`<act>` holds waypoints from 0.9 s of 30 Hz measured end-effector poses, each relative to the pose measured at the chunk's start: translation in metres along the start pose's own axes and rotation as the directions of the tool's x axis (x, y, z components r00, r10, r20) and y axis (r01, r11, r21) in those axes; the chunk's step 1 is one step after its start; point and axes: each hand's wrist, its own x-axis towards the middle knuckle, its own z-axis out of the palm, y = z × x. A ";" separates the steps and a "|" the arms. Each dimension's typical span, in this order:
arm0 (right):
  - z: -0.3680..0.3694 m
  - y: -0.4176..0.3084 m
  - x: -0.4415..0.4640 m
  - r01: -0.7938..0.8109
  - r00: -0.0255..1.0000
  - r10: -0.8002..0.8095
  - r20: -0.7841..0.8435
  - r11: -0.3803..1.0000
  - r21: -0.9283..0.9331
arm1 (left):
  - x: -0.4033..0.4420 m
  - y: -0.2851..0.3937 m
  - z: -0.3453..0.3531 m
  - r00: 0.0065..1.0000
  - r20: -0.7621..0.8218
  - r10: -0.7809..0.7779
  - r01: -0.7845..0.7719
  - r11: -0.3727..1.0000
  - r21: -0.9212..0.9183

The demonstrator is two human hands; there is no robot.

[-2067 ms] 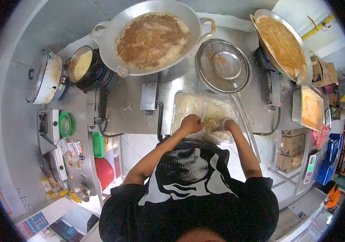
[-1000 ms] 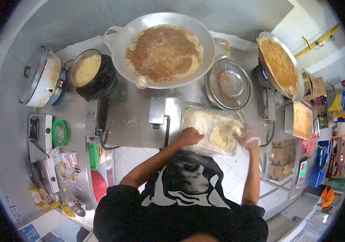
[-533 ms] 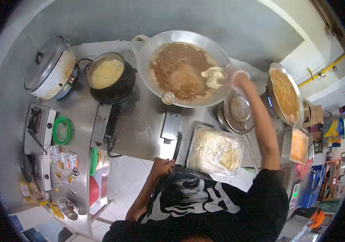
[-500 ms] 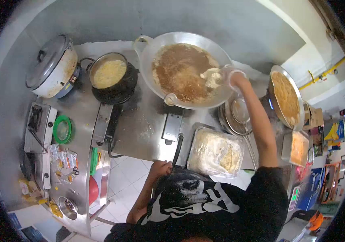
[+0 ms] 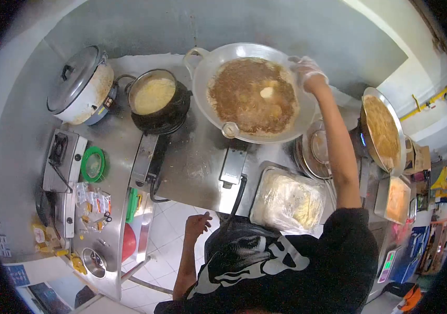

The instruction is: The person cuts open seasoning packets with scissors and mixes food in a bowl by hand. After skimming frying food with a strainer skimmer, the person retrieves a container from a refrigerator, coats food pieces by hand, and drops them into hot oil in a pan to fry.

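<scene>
My right hand (image 5: 308,70), in a clear plastic glove, is over the right back rim of the large wok (image 5: 202,94). Its fingers are loosely apart with nothing in them. A pale battered piece (image 5: 267,92) floats in the bubbling brown oil (image 5: 234,99), left of and below that hand. My left hand (image 5: 198,224) hangs near the counter's front edge, fingers loosely bent and apart, holding nothing. In front of the wok, a plastic-lined tray (image 5: 288,201) holds pale flour and a yellowish crumbly mass. A round thermometer (image 5: 230,130) sits at the wok's front rim.
Strainers (image 5: 318,149) lie between the large wok and a second oil-filled wok (image 5: 382,125). To the left are a small pot (image 5: 153,96) of yellowish liquid, a lidded pot (image 5: 85,89) and a green-rimmed sieve (image 5: 93,164). A metal tray (image 5: 395,200) stands at the right.
My right hand has let go of the coated piece, now in the oil, and moved up toward the back rim. My left hand has loosened and moved slightly left of the counter's black hose.
</scene>
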 end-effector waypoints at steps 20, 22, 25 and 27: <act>0.318 -0.180 -0.461 -0.761 0.610 0.446 0.655 0.102 0.640 | 0.123 0.022 0.261 0.991 0.097 0.088 -0.130 0.614 0.778; 0.302 -0.180 -0.451 -0.833 0.526 0.422 0.739 0.078 0.548 | 0.122 0.029 0.252 0.987 0.163 0.013 -0.125 0.700 0.703; 0.406 -0.216 -0.462 -0.607 0.616 0.573 0.541 -0.093 0.789 | 0.122 0.025 0.249 0.982 0.189 0.012 -0.138 0.728 0.672; 0.358 -0.198 -0.452 -0.766 0.631 0.513 0.582 0.295 0.571 | 0.098 0.049 0.255 0.983 0.179 0.033 -0.137 0.781 0.610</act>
